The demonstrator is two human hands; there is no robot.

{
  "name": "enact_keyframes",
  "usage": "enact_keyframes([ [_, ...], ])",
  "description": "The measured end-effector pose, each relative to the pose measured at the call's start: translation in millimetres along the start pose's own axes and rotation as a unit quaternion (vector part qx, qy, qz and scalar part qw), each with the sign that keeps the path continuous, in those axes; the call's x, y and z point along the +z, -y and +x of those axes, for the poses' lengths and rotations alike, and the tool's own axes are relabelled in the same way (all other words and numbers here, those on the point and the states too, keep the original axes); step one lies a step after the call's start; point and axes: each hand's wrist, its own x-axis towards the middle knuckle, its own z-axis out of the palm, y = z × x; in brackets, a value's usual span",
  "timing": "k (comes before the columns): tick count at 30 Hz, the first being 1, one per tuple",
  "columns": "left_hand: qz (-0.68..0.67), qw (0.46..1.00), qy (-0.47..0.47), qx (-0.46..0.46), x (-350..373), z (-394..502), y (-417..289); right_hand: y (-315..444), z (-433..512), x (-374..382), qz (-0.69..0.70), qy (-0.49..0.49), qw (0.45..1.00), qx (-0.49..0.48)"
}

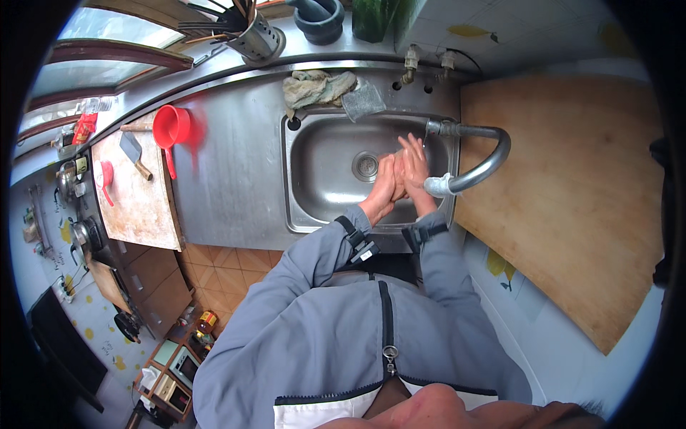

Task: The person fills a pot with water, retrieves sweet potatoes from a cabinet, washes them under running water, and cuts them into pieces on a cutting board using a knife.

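Note:
My left hand [385,181] and my right hand [415,165] are pressed against each other above the stainless steel sink basin [321,161]. The fingers of the right hand are stretched out and partly spread. The left hand's fingers are bent against the right palm and partly hidden, so whether anything lies between the hands cannot be told. A curved metal faucet [501,155] has its white-wrapped spout [438,185] right beside my right wrist. The round drain strainer [366,166] lies just left of my hands.
A rag [316,88] and a grey scouring pad [363,101] lie behind the basin. Left on the counter are a red dipper [172,127] and a cleaver [132,150] on a pale board [134,209]. A large wooden board [557,177] stands at the right. A utensil holder [257,40] and a mortar [320,24] occupy the sill.

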Motion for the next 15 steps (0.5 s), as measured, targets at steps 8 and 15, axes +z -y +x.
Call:
enact_keyframes([
  [8, 0.012, 0.998, -0.028, 0.052, -1, 5, -12, -6, -34, 28, 0.079, -0.041, 0.996, -0.03],
  [15, -0.078, 0.983, 0.084, -0.143, -35, 3, -17, -36, 12, 13, 0.458, 0.001, 0.873, 0.164],
])
